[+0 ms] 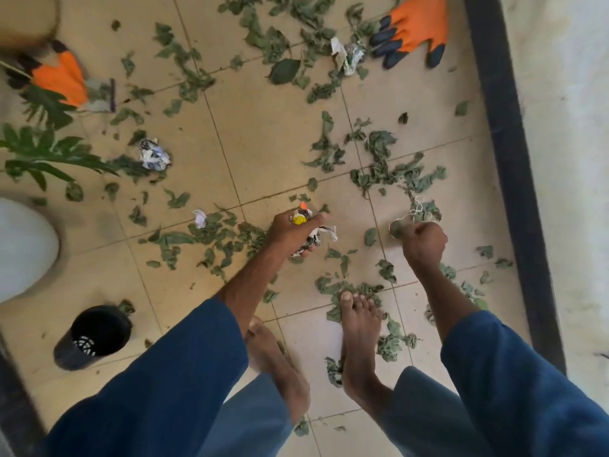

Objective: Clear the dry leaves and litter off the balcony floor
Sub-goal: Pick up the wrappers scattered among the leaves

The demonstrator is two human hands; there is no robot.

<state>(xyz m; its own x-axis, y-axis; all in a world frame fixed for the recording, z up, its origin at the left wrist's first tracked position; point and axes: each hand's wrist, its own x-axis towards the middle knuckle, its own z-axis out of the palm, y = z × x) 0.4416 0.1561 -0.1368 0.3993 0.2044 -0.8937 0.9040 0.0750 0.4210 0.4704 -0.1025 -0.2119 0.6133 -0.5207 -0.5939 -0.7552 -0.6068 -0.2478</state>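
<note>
Dry green leaves [389,169] lie scattered over the beige tiled balcony floor [270,133]. My left hand [293,230] grips a bunch of crumpled wrappers [313,237] with a yellow and orange bit at the top. My right hand [423,244] is curled round a tangle of white string [416,209] that trails up from its fingers. More litter lies loose: a crumpled paper [153,155] at the left, a small white scrap [200,218] and a crumpled wrapper [347,56] near the top.
An orange work glove [415,26] lies at top right, another orange glove [61,79] at the left by a green plant [43,156]. A black mesh pot [94,336] lies tipped at lower left beside a white pot [23,249]. A dark skirting strip [514,179] lines the right wall. My bare feet [359,328] stand on leaves.
</note>
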